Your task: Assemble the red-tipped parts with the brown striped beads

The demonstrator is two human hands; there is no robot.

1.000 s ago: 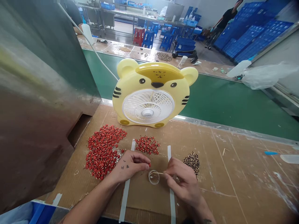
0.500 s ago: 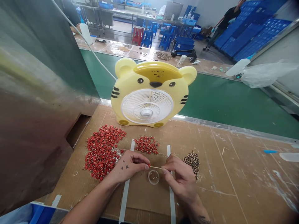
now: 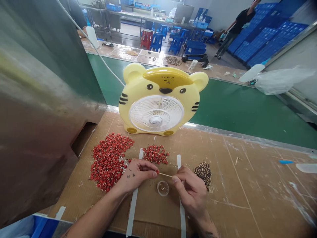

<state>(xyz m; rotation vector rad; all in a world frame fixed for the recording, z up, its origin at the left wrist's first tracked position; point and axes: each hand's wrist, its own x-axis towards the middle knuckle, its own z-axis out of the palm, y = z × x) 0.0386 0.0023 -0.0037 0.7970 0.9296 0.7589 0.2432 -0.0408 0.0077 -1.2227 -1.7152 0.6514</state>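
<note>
My left hand (image 3: pixel 138 175) pinches a small red piece (image 3: pixel 157 172) between thumb and fingertips. Between thumb and forefinger, my right hand (image 3: pixel 190 186) grips a thin wooden stick (image 3: pixel 165 175), whose far end meets the red piece. Under the stick stands a small clear round cup (image 3: pixel 162 188) with a little see-through stuff in it. A large heap of red pieces (image 3: pixel 106 162) lies to the left of my left hand, and a smaller red heap (image 3: pixel 156 154) lies beyond the hands. Right of my right hand is a pile of dark-and-tan small pieces (image 3: pixel 203 173).
A yellow animal-faced fan (image 3: pixel 160 99) stands at the back of the cardboard-covered table (image 3: pixel 237 205). White tape strips (image 3: pixel 132 211) flank the work spot. A metal cabinet (image 3: pixel 44 109) rises on the left. Behind runs a green belt (image 3: pixel 235 112); a person (image 3: pixel 237 26) stands far right.
The stick's end at the red piece has risen slightly, so the stick now slants down toward my right hand. Both hands keep their grips. The far person's legs have shifted.
</note>
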